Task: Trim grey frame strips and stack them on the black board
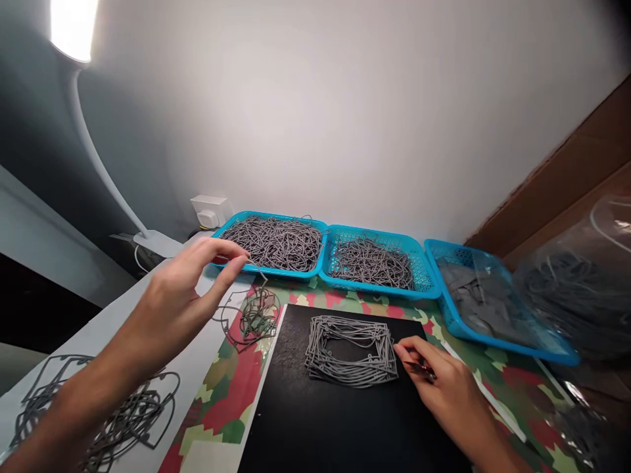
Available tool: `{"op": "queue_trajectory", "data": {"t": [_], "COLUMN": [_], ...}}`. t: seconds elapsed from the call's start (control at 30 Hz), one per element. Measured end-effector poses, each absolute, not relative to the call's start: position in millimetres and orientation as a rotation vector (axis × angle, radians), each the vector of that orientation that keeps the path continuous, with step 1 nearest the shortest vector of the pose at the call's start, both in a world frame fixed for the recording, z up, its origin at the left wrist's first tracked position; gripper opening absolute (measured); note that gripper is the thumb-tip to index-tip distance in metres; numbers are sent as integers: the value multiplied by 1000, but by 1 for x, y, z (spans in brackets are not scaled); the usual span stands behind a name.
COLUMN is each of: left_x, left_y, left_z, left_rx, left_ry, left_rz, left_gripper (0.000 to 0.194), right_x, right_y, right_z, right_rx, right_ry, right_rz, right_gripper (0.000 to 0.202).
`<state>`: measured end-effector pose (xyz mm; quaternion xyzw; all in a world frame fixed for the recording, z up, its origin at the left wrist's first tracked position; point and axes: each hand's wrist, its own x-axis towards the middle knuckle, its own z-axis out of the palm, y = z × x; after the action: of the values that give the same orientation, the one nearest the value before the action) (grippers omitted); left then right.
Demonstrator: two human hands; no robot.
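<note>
My left hand [185, 286] is raised over the left of the table, thumb and forefinger pinched on a thin grey gasket [265, 277], of which only a short length shows. Below those fingertips lies a loose tangle of similar grey gaskets [256, 315]. A stack of rectangular grey frame gaskets [345, 374] sits on the black mat [335, 420], with an open middle. At the stack's right side is my right hand [441, 378], its fingers closed around a small dark metal tool [421, 370], possibly tweezers; its tips are hidden.
Two blue baskets [323, 259] along the wall hold heaps of grey gaskets. A third blue basket [493, 338] contains flat grey pieces. More gaskets [133, 417] lie at the front left. A lamp [106, 171] stands at back left, a clear plastic bag [582, 282] at right.
</note>
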<state>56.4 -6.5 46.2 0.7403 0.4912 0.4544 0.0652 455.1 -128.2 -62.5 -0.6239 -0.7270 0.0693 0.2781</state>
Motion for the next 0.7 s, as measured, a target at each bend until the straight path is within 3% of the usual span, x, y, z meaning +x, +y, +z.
{"op": "queue_trajectory", "data": {"t": [0.17, 0.37, 0.53, 0.63, 0.67, 0.7], "left_x": [55, 73, 90, 91, 91, 90], "left_y": [-3, -22, -58, -78, -83, -86], "left_z": [45, 45, 43, 35, 34, 33], "left_rx": [2076, 2087, 2132, 2172, 2170, 2162], "left_ry": [1466, 1182, 1119, 1140, 1135, 1116], "left_rz": [1553, 1523, 1271, 997, 900, 813], "left_gripper": [30, 7, 13, 16, 16, 16], "right_x": [458, 443, 398, 357, 346, 338], "right_y": [-130, -131, -145, -151, -151, -152], "right_z": [-65, -51, -31, -35, -38, -42], "right_rx": [-1684, -1583, -1442, -1327, -1279, -1228], "right_ry": [-1921, -1724, -1650, -1729, -1719, -1700], "right_rz": [211, 175, 426, 592, 618, 634], "right_gripper": [21, 26, 30, 69, 71, 58]}}
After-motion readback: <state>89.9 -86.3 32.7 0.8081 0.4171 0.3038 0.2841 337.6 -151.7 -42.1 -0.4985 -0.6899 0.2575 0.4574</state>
